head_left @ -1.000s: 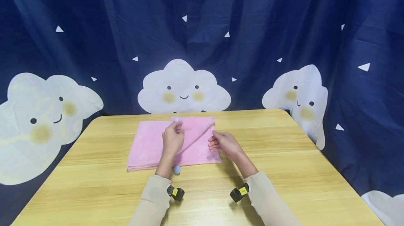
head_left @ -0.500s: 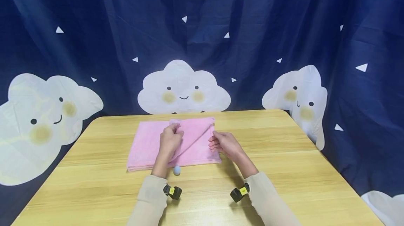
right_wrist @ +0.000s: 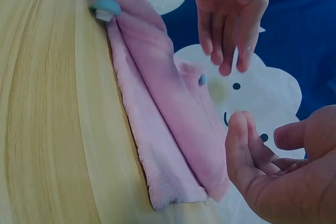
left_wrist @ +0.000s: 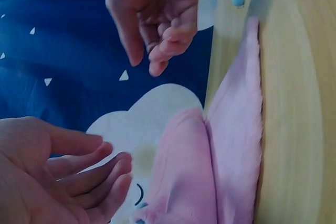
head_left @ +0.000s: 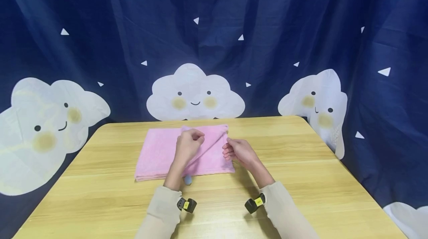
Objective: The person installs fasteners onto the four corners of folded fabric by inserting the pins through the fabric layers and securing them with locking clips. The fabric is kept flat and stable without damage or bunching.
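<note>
A pink plush cloth (head_left: 157, 153) lies folded on the table, a diagonal flap over its right part. My left hand (head_left: 188, 145) hovers above its middle, fingers loosely bent and holding nothing. By the cloth's right edge, my right hand (head_left: 243, 153) is raised, its fingers loosely curled around nothing. In the right wrist view, a small mushroom-shaped piece (right_wrist: 106, 9) with a teal cap and white stem sits at the cloth's near edge. A second small teal piece (right_wrist: 202, 80) shows at the far edge of the cloth, which the left hand partly hides in the head view.
The wooden table (head_left: 301, 179) extends around the cloth on all sides. Behind it hangs a dark blue curtain (head_left: 214, 49) printed with clouds and white triangles. Each wrist carries a small black camera (head_left: 190, 205).
My left hand has shifted a little left, then back to the right above the cloth. The right hand stays almost where it was, and the cloth looks unchanged.
</note>
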The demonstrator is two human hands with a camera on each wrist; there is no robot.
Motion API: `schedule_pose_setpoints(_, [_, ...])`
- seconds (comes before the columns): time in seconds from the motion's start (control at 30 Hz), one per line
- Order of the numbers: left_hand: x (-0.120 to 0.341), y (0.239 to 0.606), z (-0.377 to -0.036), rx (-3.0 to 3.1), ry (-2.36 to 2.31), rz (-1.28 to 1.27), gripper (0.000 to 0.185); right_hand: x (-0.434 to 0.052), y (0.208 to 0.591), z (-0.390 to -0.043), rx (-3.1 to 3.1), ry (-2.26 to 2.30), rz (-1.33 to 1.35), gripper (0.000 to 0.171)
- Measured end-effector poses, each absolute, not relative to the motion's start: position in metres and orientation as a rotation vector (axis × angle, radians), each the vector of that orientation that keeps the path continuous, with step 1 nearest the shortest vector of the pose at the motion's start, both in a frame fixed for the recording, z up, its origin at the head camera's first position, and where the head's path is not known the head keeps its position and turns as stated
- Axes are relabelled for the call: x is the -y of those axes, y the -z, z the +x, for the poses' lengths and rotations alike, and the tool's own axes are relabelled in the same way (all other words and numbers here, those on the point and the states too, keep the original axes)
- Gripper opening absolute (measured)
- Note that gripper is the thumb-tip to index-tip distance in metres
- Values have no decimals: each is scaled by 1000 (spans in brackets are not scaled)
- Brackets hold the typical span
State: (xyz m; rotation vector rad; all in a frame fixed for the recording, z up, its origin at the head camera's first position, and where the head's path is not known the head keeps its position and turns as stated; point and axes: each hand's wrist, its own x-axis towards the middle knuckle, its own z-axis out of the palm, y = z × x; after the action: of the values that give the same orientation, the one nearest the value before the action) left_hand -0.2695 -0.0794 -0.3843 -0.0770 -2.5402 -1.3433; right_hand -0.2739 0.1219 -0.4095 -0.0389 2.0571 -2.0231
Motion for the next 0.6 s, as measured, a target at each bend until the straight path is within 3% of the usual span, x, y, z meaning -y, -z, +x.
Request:
schedule_pose_setpoints(0.27, [57,397,-266,2757,1259,-279,11,-123,410,-274,-2074,2027,-39,41])
schedule_pose_setpoints(0.6, [41,411,-259,3148,1039,-464,27,-123,411,-275,-2076,2041,-32,39])
